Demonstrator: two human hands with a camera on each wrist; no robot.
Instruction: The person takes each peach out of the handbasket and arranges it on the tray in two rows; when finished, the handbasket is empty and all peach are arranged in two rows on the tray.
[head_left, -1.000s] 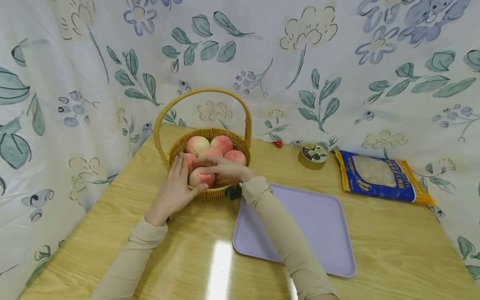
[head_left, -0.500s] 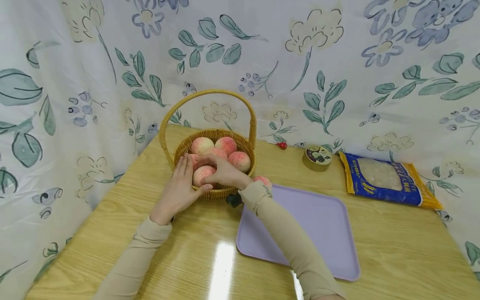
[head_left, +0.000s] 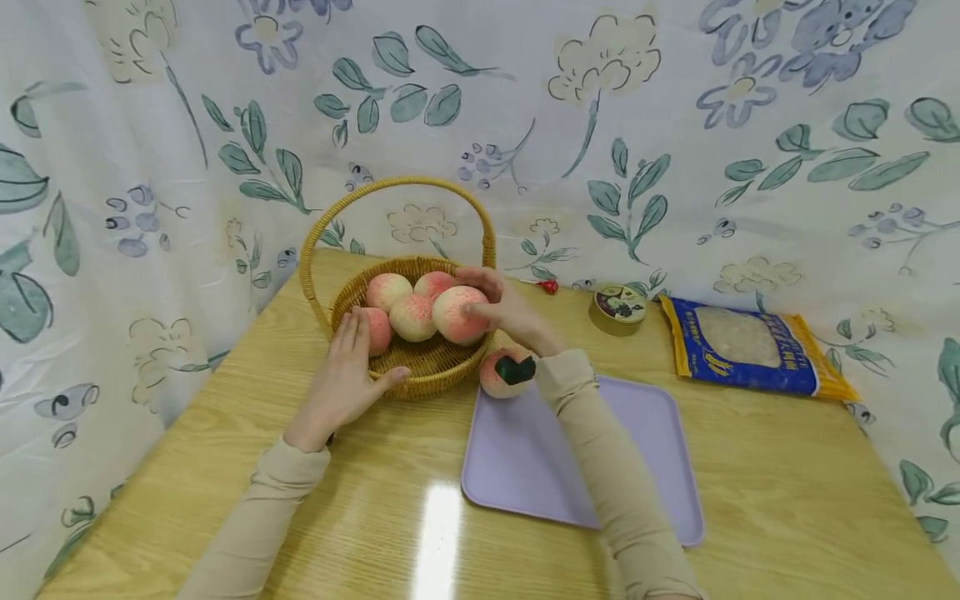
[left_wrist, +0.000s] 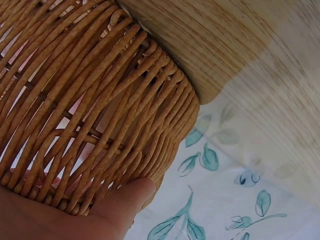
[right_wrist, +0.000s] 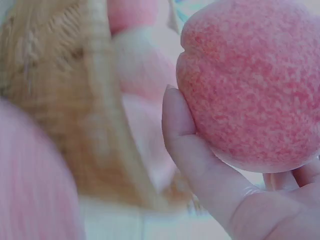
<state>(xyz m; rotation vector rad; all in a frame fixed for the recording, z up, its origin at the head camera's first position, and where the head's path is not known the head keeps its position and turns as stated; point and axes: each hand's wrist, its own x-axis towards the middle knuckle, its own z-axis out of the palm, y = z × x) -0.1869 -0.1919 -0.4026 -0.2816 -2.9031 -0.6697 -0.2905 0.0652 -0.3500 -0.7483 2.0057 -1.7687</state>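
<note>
My right hand (head_left: 510, 312) grips a pink-and-cream peach (head_left: 461, 315) at the right rim of the wicker basket (head_left: 420, 385). In the right wrist view the thumb and fingers wrap the peach (right_wrist: 255, 85). My left hand (head_left: 341, 379) rests against the basket's front left, fingers straight beside a peach (head_left: 378, 331), thumb stretched along the front rim. A finger (left_wrist: 127, 202) lies along the wicker weave (left_wrist: 100, 110) in the left wrist view. Several peaches (head_left: 388, 292) sit in the basket. One more peach (head_left: 495, 377) stands outside, at the tray's back left corner.
A lilac tray (head_left: 517, 467) lies right of the basket, partly under my right forearm. Behind are a small red item (head_left: 550, 287), a round tin (head_left: 618, 310) and a blue-and-yellow food packet (head_left: 753, 346). The basket's tall handle (head_left: 408, 181) arches overhead. A floral curtain borders the table.
My right hand has lifted the front peach from inside the basket and carried it right, to the rim. The peach outside the basket now shows. The left hand stays at the basket.
</note>
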